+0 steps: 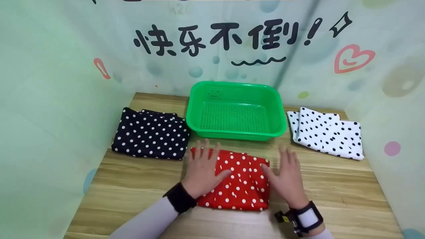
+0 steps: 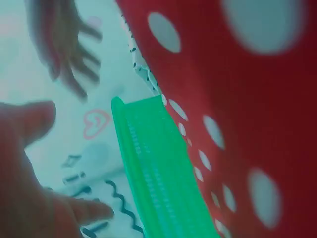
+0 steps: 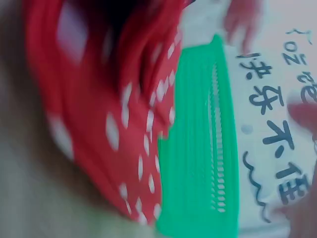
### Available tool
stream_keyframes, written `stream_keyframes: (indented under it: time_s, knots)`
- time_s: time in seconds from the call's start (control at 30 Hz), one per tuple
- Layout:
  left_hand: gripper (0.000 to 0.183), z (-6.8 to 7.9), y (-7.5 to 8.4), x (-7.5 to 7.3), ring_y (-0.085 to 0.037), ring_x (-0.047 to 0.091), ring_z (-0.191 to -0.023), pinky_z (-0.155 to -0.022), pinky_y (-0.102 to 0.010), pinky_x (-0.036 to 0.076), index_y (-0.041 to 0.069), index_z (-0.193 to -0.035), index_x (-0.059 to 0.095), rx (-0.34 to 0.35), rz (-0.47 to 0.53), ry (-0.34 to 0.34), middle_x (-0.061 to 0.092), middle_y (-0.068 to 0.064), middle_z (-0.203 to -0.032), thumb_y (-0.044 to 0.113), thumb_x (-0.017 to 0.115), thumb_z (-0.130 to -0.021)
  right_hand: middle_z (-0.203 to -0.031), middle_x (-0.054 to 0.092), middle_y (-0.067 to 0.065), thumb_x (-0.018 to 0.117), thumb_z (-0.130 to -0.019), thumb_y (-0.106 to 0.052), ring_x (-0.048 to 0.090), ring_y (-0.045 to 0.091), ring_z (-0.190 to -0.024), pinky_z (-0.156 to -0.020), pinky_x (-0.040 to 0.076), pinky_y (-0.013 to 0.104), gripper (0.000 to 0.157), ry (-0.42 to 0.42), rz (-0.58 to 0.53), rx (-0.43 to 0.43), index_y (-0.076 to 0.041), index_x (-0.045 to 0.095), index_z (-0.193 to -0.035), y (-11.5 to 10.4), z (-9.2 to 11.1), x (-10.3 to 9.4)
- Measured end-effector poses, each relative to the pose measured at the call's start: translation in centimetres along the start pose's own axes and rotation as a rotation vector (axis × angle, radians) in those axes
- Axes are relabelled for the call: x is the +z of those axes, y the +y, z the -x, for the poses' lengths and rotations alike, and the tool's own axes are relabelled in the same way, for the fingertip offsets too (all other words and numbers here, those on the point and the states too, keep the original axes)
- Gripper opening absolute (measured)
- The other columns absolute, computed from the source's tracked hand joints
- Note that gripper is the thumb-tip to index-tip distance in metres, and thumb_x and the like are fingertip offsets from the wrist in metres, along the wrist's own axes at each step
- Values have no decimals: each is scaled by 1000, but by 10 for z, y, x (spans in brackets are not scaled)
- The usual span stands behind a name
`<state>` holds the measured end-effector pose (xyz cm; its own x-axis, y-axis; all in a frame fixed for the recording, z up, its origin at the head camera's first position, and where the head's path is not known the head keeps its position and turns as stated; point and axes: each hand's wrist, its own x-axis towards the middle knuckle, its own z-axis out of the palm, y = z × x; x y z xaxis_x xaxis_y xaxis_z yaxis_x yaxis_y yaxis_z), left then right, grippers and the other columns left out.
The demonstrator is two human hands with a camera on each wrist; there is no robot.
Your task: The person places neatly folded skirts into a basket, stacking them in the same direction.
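Observation:
A folded red cloth with white dots (image 1: pixel 240 186) lies on the wooden table in front of me. Over its left side is my left hand (image 1: pixel 202 174), fingers spread and straight, thumb pointing inward. My right hand (image 1: pixel 288 177) is at the cloth's right edge, fingers extended and the thumb close to that edge. Neither hand grips anything; whether they touch the cloth I cannot tell. In the left wrist view the red cloth (image 2: pixel 247 109) fills the right side. The right wrist view shows its folded layers (image 3: pixel 119 114), blurred.
A green plastic basket (image 1: pixel 237 134) stands behind the red cloth. To the left lies a folded black cloth with white dots (image 1: pixel 151 136), and to the right a folded white cloth with black dots (image 1: pixel 327 132). A printed curtain (image 1: pixel 212 71) encloses the wooden table (image 1: pixel 345 196).

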<state>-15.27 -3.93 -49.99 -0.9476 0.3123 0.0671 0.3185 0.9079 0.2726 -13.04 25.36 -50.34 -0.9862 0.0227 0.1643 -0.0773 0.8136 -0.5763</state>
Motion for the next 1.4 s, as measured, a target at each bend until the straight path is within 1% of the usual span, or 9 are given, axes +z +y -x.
stream_keyframes:
  time_s: [0.23, 0.37, 0.47, 0.57, 0.7, 0.83, 0.93, 1.17, 1.4]
  knots:
    - [95, 28, -34, -7, -49, 40, -151, -115, -69, 46, 13, -166, 34, -191, 159, -13, 37, -24, -168, 62, 71, -94, -168, 28, 34, 65, -105, -34, 35, 50, -152, -124, 36, 66, 89, -139, -393, 320, -2, 12, -169, 12, 18, -21]
    - [88, 40, -48, -8, -39, 56, -132, -109, -61, 53, 7, -162, 40, -250, 279, -38, 55, -23, -150, 50, 76, -94, -158, 42, 36, 59, -107, -18, 58, 43, -132, -109, 55, 51, 73, -219, -619, 429, 4, 21, -165, 11, 26, -22]
    - [80, 43, -55, -7, -32, 61, -118, -102, -55, 56, 6, -156, 46, -289, 359, -62, 65, -17, -131, 44, 78, -93, -151, 49, 30, 53, -107, -14, 66, 29, -115, -93, 62, 41, 64, -267, -764, 515, 5, 26, -161, 9, 32, -20]
    - [73, 43, -59, -5, -27, 63, -111, -96, -48, 57, 7, -152, 50, -300, 467, -81, 69, -11, -124, 40, 79, -93, -142, 58, 21, 52, -107, -16, 68, 21, -107, -89, 64, 40, 62, -308, -880, 581, 4, 26, -159, 8, 35, -17]
    - [67, 39, -62, -3, -21, 68, -104, -87, -39, 62, 7, -150, 50, -307, 644, -126, 70, -9, -120, 35, 77, -96, -124, 68, 11, 52, -107, -16, 72, 21, -104, -90, 64, 42, 61, -319, -1000, 617, 6, 24, -157, 6, 36, -10]
    - [69, 36, -67, -1, -18, 72, -92, -79, -35, 65, 5, -153, 45, -342, 783, -159, 71, -10, -109, 30, 77, -97, -122, 68, 12, 50, -106, -14, 72, 19, -99, -89, 62, 36, 63, -270, -1044, 626, 8, 20, -157, 4, 38, 1]
    - [70, 34, -68, 3, -19, 74, -95, -83, -37, 66, 3, -154, 43, -345, 852, -183, 72, -12, -115, 29, 76, -98, -121, 66, 13, 51, -105, -11, 70, 17, -93, -85, 61, 31, 63, -252, -1066, 621, 10, 21, -157, 2, 39, 11]
    - [64, 31, -64, 10, -21, 76, -99, -85, -38, 67, -2, -148, 47, -374, 1002, -253, 73, -15, -121, 25, 76, -98, -107, 74, 7, 59, -102, -9, 74, 17, -92, -81, 65, 32, 52, -378, -1064, 542, 12, 39, -146, -3, 37, 25]
    - [65, 26, -53, 15, -25, 74, -110, -92, -44, 66, 1, -149, 43, -365, 1091, -259, 67, -16, -132, 15, 77, -95, -140, 61, 18, 74, -92, -2, 71, 25, -112, -90, 65, 38, 77, -286, -936, 500, -8, 35, -158, -9, 40, 36]
